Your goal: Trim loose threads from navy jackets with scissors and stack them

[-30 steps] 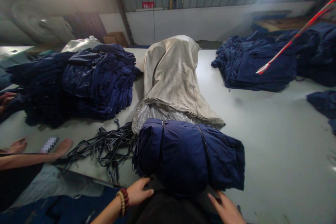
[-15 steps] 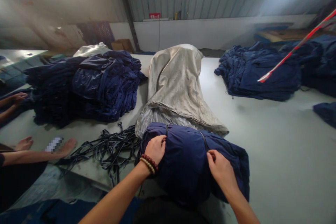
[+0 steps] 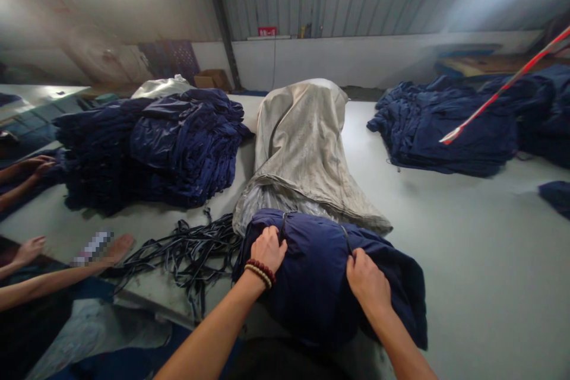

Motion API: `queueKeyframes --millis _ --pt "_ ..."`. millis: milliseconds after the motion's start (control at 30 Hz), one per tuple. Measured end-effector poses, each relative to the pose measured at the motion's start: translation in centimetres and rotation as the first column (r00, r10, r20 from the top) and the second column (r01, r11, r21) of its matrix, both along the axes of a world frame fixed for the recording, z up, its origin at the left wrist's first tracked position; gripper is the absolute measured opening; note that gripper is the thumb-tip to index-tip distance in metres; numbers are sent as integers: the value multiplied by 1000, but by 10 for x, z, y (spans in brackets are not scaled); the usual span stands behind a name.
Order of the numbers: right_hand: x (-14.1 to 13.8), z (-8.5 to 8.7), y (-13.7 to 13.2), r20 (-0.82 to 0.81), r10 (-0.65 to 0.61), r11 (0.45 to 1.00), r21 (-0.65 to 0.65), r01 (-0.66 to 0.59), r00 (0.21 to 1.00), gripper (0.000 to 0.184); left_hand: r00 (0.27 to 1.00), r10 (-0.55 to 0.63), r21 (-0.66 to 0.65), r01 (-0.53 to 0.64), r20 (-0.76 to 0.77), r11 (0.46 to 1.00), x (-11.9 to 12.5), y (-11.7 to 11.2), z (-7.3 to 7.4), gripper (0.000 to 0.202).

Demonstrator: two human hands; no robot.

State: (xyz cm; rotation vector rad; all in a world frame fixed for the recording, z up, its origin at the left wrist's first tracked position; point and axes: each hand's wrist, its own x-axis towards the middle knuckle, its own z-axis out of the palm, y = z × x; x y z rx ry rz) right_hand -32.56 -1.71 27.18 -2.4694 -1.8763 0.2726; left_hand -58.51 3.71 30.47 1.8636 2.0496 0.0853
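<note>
A navy cloth bundle (image 3: 314, 279) lies at the table's front edge, bound by two thin dark straps. My left hand (image 3: 268, 251), with beaded bracelets at the wrist, is closed on the left strap (image 3: 283, 224) on top of the bundle. On the other side, my right hand (image 3: 369, 280) has its fingers curled around the right strap (image 3: 347, 240). Right behind the bundle lies a large grey-beige woven sack (image 3: 303, 142), its mouth toward me and clear plastic (image 3: 262, 202) showing inside. Dark straps with pale edges (image 3: 191, 249) lie tangled to the left.
A tall stack of navy garments (image 3: 182, 148) stands at the left, another stack (image 3: 445, 130) at the right. A red-and-white strip (image 3: 512, 80) hangs in front of the right stack. Co-workers' arms (image 3: 57, 282) reach over the pale table (image 3: 481, 261) from the left.
My right hand has turned so its back faces up, its fingers closed more firmly at the strap. My left hand keeps its place on the other strap. The view has shifted slightly; a co-worker's arm moved.
</note>
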Motion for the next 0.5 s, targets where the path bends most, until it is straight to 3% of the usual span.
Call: queueKeyframes --millis 233,367,500 --pt "13 -15 -24 -85 139 990 -10 -140 987 33 997 -70 -100 69 -10 993 -26 -5 0 21" --pt "25 -39 -71 -189 165 986 7 -166 968 50 989 -145 -137 148 30 979 -40 -46 3 21" --pt "35 -76 -134 -363 7 1000 -2 -8 932 73 983 -175 -209 184 65 960 -49 -104 -2 19"
